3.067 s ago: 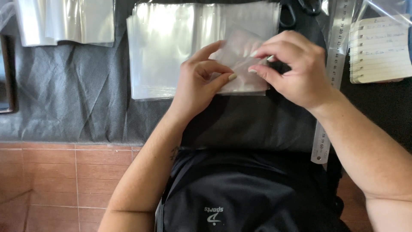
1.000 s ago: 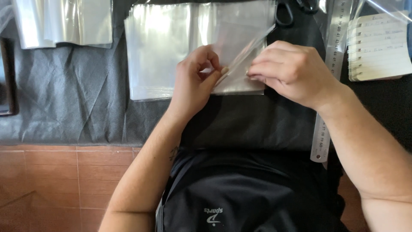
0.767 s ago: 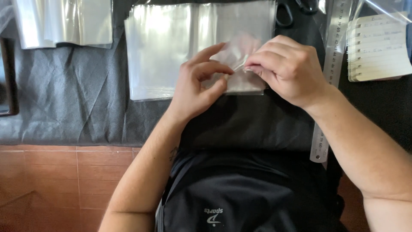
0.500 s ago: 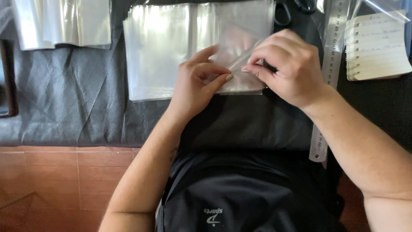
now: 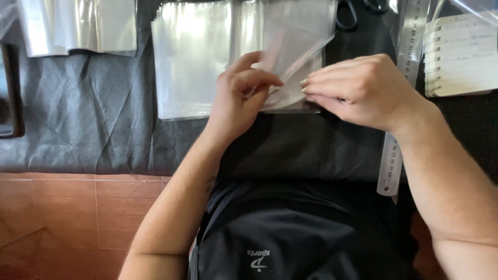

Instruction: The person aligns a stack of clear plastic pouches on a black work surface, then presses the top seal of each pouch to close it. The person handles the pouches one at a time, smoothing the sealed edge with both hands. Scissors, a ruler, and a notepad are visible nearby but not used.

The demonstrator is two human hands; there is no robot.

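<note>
My left hand (image 5: 239, 96) pinches the lower edge of a small clear plastic bag (image 5: 298, 36), thumb and fingers closed on it. Facing it from the right, my right hand (image 5: 358, 88) grips the same bag with its fingertips. The bag is lifted and tilted above a stack of clear plastic bags (image 5: 194, 62) lying on a black cloth (image 5: 93, 114).
A second pile of clear bags (image 5: 78, 26) lies at the far left. A metal ruler (image 5: 402, 93) runs down the right side beside a spiral notebook (image 5: 459, 57). Scissors (image 5: 347, 13) sit at the top edge. A dark object (image 5: 8, 93) is at the left border.
The small bag has been raised off the stack and now stands tilted upward between both hands. My right hand has shifted slightly right and down.
</note>
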